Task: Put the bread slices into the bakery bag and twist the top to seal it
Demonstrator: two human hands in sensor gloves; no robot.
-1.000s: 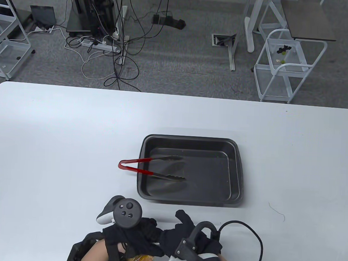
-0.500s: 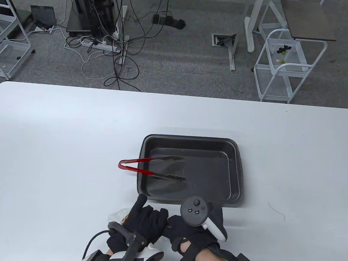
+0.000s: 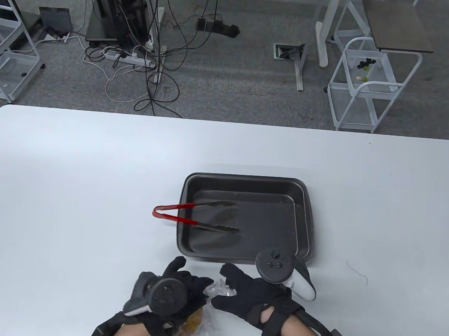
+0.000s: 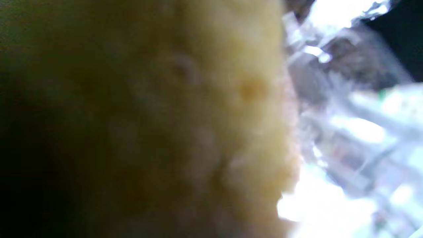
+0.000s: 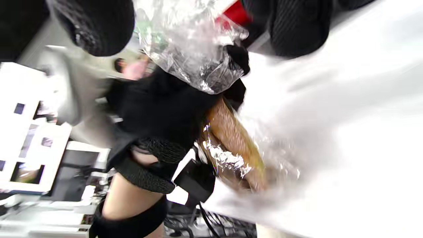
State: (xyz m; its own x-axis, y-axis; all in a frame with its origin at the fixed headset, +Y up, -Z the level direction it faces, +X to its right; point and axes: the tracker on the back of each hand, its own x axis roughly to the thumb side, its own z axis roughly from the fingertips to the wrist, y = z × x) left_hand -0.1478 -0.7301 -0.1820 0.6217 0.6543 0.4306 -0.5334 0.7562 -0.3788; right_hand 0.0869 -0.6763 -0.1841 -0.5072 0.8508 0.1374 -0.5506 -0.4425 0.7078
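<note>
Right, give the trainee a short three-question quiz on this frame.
1. True or false: bread slices lie in the black tray.
2. Where do the red tongs rest? A. in the bag; B. tips in the tray, handle end out over its left rim; C. in the right hand.
3. What crinkled thing sits between the left hand and the right hand?

Key: 1. False, no bread shows there. 2. B. 3. The gathered top of the clear bag, bread inside.

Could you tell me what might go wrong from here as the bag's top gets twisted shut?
1. Both hands, left hand and right hand, grip the bakery bag at its crinkled neck; thin film could slip or tear.
2. The bread slices sit just below the left hand and may get squashed.
</note>
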